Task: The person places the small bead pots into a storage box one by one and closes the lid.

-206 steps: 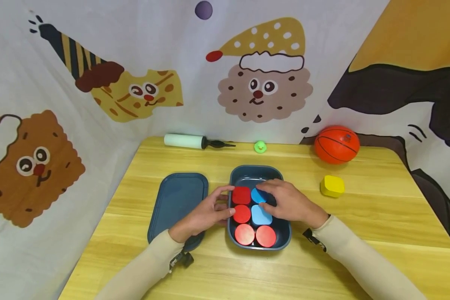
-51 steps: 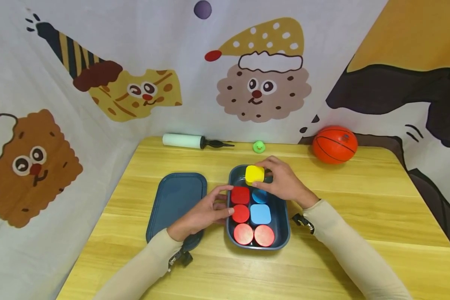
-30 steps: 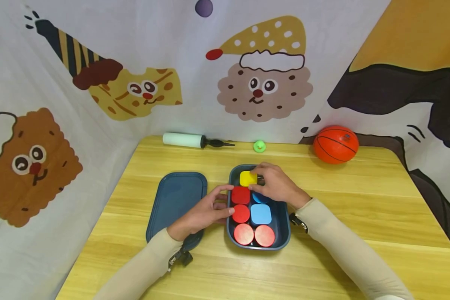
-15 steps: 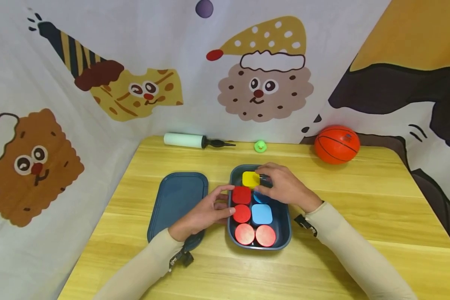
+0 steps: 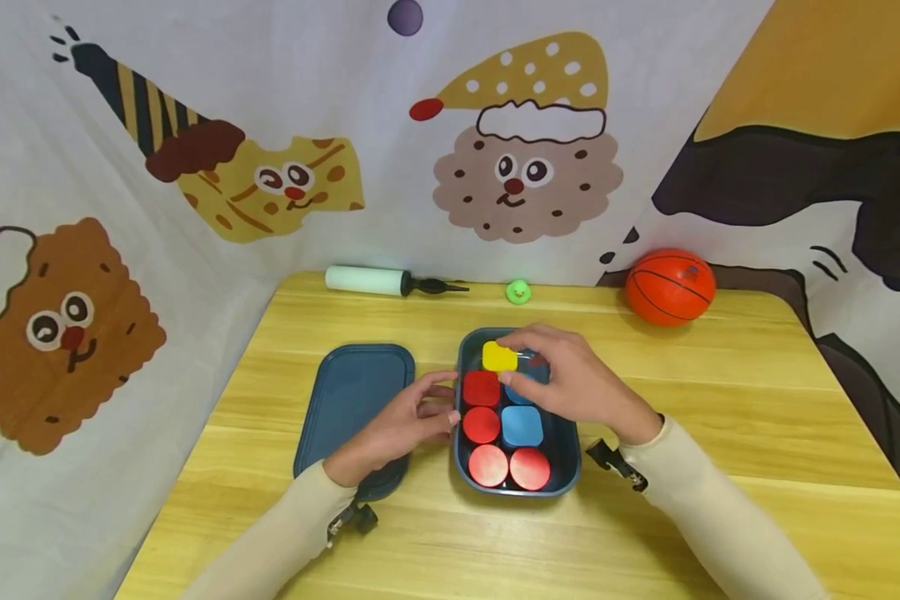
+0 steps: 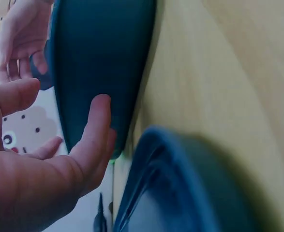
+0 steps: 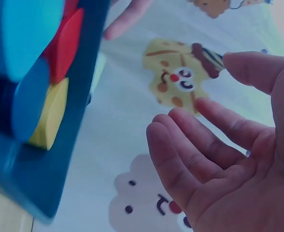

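Observation:
A dark blue rectangular box (image 5: 567,454) holds several round and square pieces: red ones (image 5: 487,465), a light blue square block (image 5: 522,426), and a blue disc (image 5: 520,392) partly hidden under my right hand. The yellow block (image 5: 499,357) sits inside at the far left. My right hand (image 5: 573,379) hovers over the box's right side, fingers spread; the right wrist view shows nothing between thumb and fingers. My left hand (image 5: 397,425) is at the box's left wall, and in the left wrist view a fingertip (image 6: 101,102) appears to touch that wall while the thumb stands away.
The matching dark blue lid (image 5: 356,392) lies left of the box, partly under my left hand and wrist. Along the back stand a pale green hand pump (image 5: 367,281), a small green duck (image 5: 518,292) and an orange basketball (image 5: 671,287). A printed cloth hangs behind the table.
The yellow block went from the table's right side into the box's far left, carried by my right hand, which has let go and lifted. My left hand has drawn slightly back to the left.

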Available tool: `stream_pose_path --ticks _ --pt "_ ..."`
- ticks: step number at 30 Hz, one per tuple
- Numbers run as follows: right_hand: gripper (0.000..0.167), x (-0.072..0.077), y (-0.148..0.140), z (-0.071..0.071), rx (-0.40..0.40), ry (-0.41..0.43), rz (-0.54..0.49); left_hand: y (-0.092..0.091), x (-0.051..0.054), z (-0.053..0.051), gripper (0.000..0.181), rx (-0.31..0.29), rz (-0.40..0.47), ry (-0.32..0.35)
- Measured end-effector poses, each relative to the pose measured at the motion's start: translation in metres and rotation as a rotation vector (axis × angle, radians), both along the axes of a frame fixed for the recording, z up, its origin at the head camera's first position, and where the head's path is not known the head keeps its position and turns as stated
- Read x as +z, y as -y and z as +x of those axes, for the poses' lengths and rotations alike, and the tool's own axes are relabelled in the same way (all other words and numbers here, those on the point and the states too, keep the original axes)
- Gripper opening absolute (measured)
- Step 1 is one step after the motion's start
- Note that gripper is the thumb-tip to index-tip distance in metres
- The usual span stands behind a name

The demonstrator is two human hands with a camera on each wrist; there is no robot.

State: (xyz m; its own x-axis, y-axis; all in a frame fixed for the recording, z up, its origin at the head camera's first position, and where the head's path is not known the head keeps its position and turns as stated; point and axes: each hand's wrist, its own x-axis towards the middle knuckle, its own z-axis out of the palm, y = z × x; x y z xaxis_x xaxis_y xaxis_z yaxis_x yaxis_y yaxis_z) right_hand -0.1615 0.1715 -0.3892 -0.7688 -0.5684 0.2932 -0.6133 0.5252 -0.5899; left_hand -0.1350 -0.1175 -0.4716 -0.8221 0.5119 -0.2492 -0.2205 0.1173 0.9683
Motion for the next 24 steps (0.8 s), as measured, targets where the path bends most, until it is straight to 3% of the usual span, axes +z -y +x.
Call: stream_pose_path --ticks 9,16,24 --pt "0.041 0.004 0.032 0.023 -0.011 0.134 -0.087 0.038 0.013 0.012 0.063 0.027 -0.026 -0.091" --pt "0.040 -0.004 0.064 0.032 0.018 0.261 -0.140 0.061 0.023 0.025 0.057 0.073 -0.086 -0.128" --pt "0.040 -0.016 0.096 0.038 -0.004 0.436 -0.166 0.087 0.026 0.034 0.058 0.139 -0.119 -0.143"
